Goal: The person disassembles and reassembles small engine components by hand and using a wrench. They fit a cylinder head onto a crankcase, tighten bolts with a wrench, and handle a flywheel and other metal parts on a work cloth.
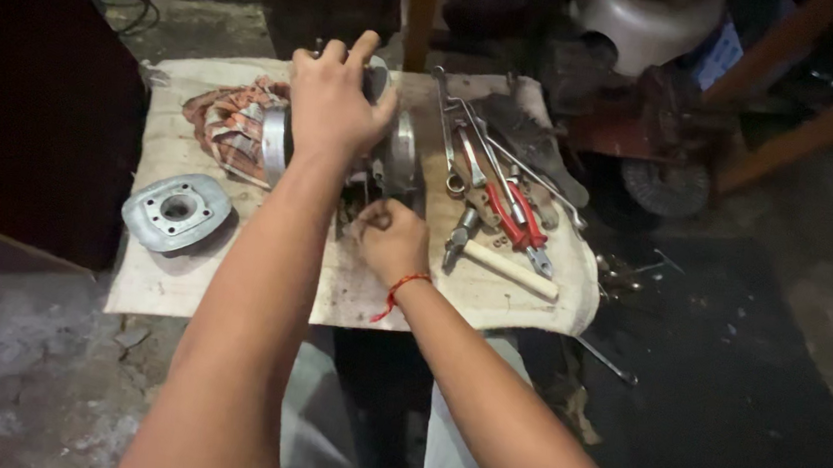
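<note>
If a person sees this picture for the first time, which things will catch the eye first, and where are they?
First, the left hand pressed on top of a round metal engine part at the middle of the cloth-covered board, with the right hand closed in a fist just below it. Next, the red-handled pliers and the wooden-handled hammer among wrenches on the right. A grey metal cylinder head lies alone on the left.

Your left hand reaches far forward on a straight bare arm, palm down with fingers curled over and spread, while your right hand sits nearer, closed in a loose fist, a red thread around its wrist.
</note>
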